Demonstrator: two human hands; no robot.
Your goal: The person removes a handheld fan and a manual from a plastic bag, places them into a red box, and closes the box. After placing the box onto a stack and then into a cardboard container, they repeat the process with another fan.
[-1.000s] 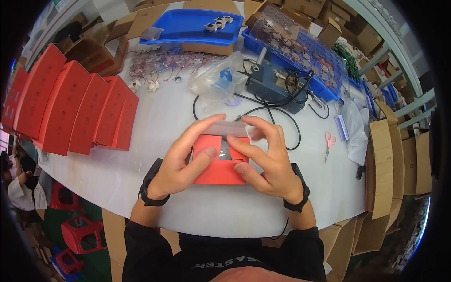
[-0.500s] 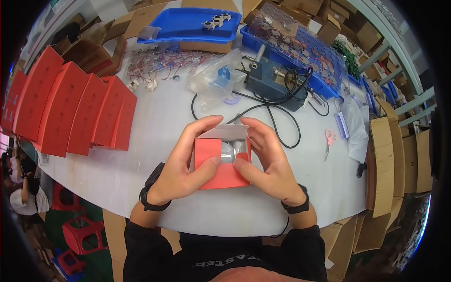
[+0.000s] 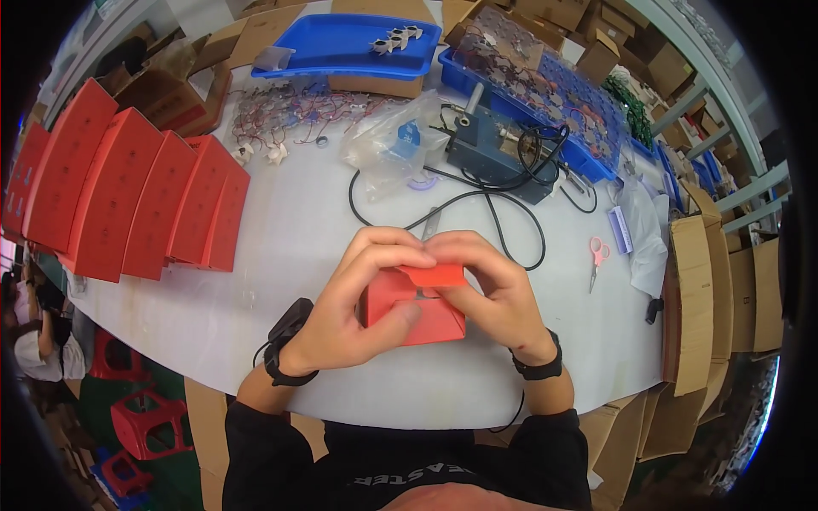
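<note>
Closest in, on the near part of the glossy white surface: a small red cardboard box, steadied from both sides. Left grip half curled around the box, with fingers arched over the far side and thumb pressed to the top; right grip bent likewise, with fingers over a red cardboard flap and thumb beside the opening (tip partly hidden, exact contact impossible to tell). Judging by the box alone, folding begun but unfinished: flap bent over, not yet flat, with a narrow gap left to cover.

Just past the fingertips, a thin grey metal strip; rightward, pink-handled scissors; leftward, well apart, a row of larger red cardboard boxes. Farther, a crumpled clear plastic bag beside a blue-grey metal machine. Farthest on the surface, a shallow blue plastic tray, bearing small white parts.
</note>
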